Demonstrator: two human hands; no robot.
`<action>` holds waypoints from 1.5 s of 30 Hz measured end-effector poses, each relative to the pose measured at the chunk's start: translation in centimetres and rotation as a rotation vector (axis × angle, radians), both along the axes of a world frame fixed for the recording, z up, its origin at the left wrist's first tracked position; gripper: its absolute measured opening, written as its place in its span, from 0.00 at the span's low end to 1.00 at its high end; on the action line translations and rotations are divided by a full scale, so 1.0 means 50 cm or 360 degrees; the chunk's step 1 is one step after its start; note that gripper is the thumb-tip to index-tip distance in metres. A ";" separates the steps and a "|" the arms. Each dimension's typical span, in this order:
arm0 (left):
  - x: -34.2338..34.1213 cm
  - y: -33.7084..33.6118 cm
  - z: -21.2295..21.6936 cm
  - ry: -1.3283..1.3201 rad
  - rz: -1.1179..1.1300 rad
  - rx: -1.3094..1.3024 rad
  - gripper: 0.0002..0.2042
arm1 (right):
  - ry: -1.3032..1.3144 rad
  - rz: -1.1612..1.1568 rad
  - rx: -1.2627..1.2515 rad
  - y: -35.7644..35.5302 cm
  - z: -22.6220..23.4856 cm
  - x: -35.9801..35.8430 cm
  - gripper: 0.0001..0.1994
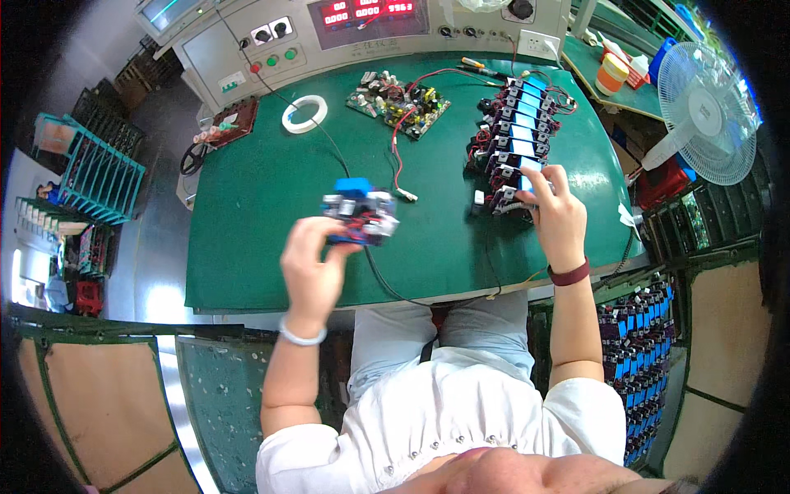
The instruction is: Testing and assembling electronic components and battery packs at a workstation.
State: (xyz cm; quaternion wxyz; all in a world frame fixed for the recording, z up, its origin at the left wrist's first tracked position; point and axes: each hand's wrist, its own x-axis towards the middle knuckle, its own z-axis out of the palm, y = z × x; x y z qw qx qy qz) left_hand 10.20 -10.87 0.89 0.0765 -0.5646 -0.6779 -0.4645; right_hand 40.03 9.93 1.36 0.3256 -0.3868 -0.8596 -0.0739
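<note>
My left hand (311,259) is closed on the lower left edge of a small circuit board (362,216) with a blue block, white connectors and red wires. It is held over the left middle of the green bench and is slightly blurred. On the right, several similar circuit boards (522,132) with blue parts stand in a tight row. At the row's near end my right hand (556,206) has its thumb and fingers bent onto the last board (512,198); the fingertips are partly hidden among the parts.
A larger populated board (401,100), a white tape ring (305,114) and a red-and-white lead (397,156) lie on the green bench (263,239). Behind stands a test console (362,41). A white fan (704,115) is at the right; more boards (638,362) sit below it.
</note>
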 end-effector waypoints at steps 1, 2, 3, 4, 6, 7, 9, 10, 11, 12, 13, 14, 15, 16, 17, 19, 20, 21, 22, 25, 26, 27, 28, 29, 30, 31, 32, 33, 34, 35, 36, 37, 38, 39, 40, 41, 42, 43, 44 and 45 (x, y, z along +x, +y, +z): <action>0.031 0.011 -0.010 0.0019 -0.0070 -0.0003 0.16 | -0.0001 -0.0003 -0.0019 -0.002 -0.003 -0.002 0.17; 0.060 0.023 -0.024 0.0005 -0.0120 -0.0033 0.16 | -0.0003 -0.0006 -0.0038 -0.006 -0.007 -0.002 0.16; 0.084 0.033 -0.039 -0.0011 -0.0137 -0.0024 0.16 | 0.0012 0.0004 -0.0075 -0.012 -0.011 0.001 0.16; 0.106 0.042 -0.054 -0.0029 -0.0157 -0.0015 0.16 | 0.0019 -0.0031 -0.0055 -0.017 -0.014 0.005 0.16; 0.140 0.048 -0.083 -0.0026 -0.0139 0.0003 0.15 | 0.0065 -0.0077 -0.0055 -0.028 -0.020 0.019 0.16; 0.152 0.047 -0.094 -0.0021 -0.0108 -0.0020 0.15 | 0.0070 -0.0069 -0.0071 -0.031 -0.022 0.026 0.18; 0.160 0.043 -0.110 -0.0021 -0.0095 -0.0051 0.15 | 0.0100 -0.0136 -0.0096 -0.040 -0.027 0.036 0.19; 0.161 0.041 -0.115 -0.0028 -0.0099 -0.0068 0.15 | 0.0141 -0.0134 -0.0120 -0.045 -0.029 0.040 0.20; 0.162 0.038 -0.119 -0.0022 -0.0114 -0.0070 0.15 | 0.0176 -0.0125 -0.0069 -0.048 -0.030 0.043 0.22; 0.159 0.037 -0.120 -0.0033 -0.0101 -0.0068 0.15 | 0.0186 -0.0131 -0.0067 -0.053 -0.031 0.044 0.21; 0.153 0.034 -0.119 -0.0031 -0.0100 -0.0055 0.16 | 0.0212 -0.0120 -0.0081 -0.059 -0.030 0.045 0.21; 0.147 0.032 -0.117 -0.0025 -0.0100 -0.0041 0.17 | 0.0260 -0.0103 -0.0084 -0.065 -0.029 0.045 0.20; 0.143 0.030 -0.114 -0.0017 -0.0056 -0.0045 0.18 | 0.0375 0.0005 -0.0039 -0.072 -0.028 0.040 0.17; 0.138 0.029 -0.110 0.0038 -0.0042 -0.0079 0.19 | 0.0417 0.0122 -0.0052 -0.080 -0.027 0.035 0.17; 0.135 0.027 -0.106 0.0074 -0.0019 -0.0118 0.19 | 0.0459 0.0239 -0.0067 -0.089 -0.026 0.030 0.16; 0.132 0.026 -0.099 0.0102 0.0011 -0.0176 0.20 | 0.0487 0.0424 -0.0185 -0.107 -0.025 0.016 0.16; 0.133 0.028 -0.097 0.0098 0.0018 -0.0193 0.21 | 0.0472 0.0490 -0.0251 -0.112 -0.026 0.007 0.15; 0.134 0.031 -0.094 0.0077 0.0033 -0.0207 0.21 | 0.0452 0.0525 -0.0279 -0.116 -0.027 -0.002 0.14; 0.139 0.033 -0.093 0.0146 0.0067 -0.0243 0.21 | 0.0417 0.0544 -0.0362 -0.120 -0.028 -0.010 0.13; 0.167 0.050 -0.097 0.0303 0.0193 -0.0353 0.23 | 0.0431 0.0661 -0.0391 -0.126 -0.034 -0.035 0.12; 0.173 0.053 -0.098 0.0291 0.0196 -0.0364 0.22 | 0.0427 0.0685 -0.0388 -0.128 -0.035 -0.039 0.12; 0.177 0.055 -0.098 0.0279 0.0190 -0.0367 0.21 | 0.0427 0.0708 -0.0381 -0.129 -0.037 -0.043 0.12; 0.176 0.058 -0.097 0.0264 0.0185 -0.0392 0.20 | 0.0434 0.0730 -0.0386 -0.129 -0.038 -0.045 0.12; 0.174 0.053 -0.095 0.0266 0.0137 -0.0438 0.18 | 0.0420 0.0721 -0.0416 -0.129 -0.038 -0.044 0.12; 0.167 0.050 -0.092 0.0321 0.0079 -0.0398 0.19 | 0.0432 0.0707 -0.0393 -0.128 -0.038 -0.043 0.12; 0.156 0.045 -0.087 0.0356 0.0015 -0.0371 0.20 | 0.0429 0.0690 -0.0400 -0.126 -0.038 -0.040 0.12; 0.144 0.040 -0.082 0.0389 -0.0048 -0.0340 0.21 | 0.0424 0.0675 -0.0404 -0.123 -0.037 -0.037 0.12; 0.128 0.035 -0.077 0.0339 -0.0169 -0.0374 0.22 | 0.0415 0.0651 -0.0435 -0.120 -0.037 -0.033 0.12; 0.111 0.037 -0.074 0.0265 -0.0327 -0.0402 0.22 | 0.0405 0.0628 -0.0468 -0.119 -0.037 -0.031 0.12; 0.092 0.046 -0.072 0.0190 -0.0484 -0.0429 0.22 | 0.0396 0.0605 -0.0499 -0.117 -0.038 -0.031 0.13; 0.074 0.057 -0.070 0.0115 -0.0641 -0.0453 0.22 | 0.0365 0.0646 -0.0519 -0.116 -0.039 -0.032 0.13; 0.059 0.069 -0.069 0.0039 -0.0714 -0.0475 0.23 | 0.0331 0.0688 -0.0539 -0.115 -0.041 -0.037 0.14; 0.045 0.086 -0.070 0.0052 -0.0763 -0.0472 0.22 | 0.0282 0.0723 -0.0576 -0.115 -0.044 -0.043 0.14; 0.031 0.104 -0.069 0.0059 -0.0862 -0.0474 0.22 | 0.0195 0.0792 -0.0620 -0.116 -0.046 -0.049 0.17; 0.017 0.124 -0.068 0.0064 -0.0958 -0.0480 0.22 | 0.0120 0.0838 -0.0698 -0.121 -0.049 -0.056 0.20; 0.004 0.145 -0.067 0.0027 -0.1070 -0.0502 0.22 | 0.0095 0.0867 -0.0685 -0.124 -0.053 -0.065 0.20; -0.009 0.168 -0.066 0.0120 -0.1159 -0.0438 0.22 | 0.0063 0.0901 -0.0705 -0.127 -0.058 -0.074 0.21; -0.021 0.189 -0.065 0.0263 -0.1112 -0.0331 0.21 | 0.0053 0.0882 -0.0658 -0.130 -0.065 -0.084 0.21; -0.034 0.210 -0.064 0.0407 -0.1067 -0.0232 0.20 | 0.0047 0.0841 -0.0628 -0.135 -0.073 -0.095 0.20; -0.048 0.229 -0.063 0.0525 -0.0913 -0.0170 0.19 | 0.0097 0.0816 -0.0591 -0.139 -0.081 -0.106 0.19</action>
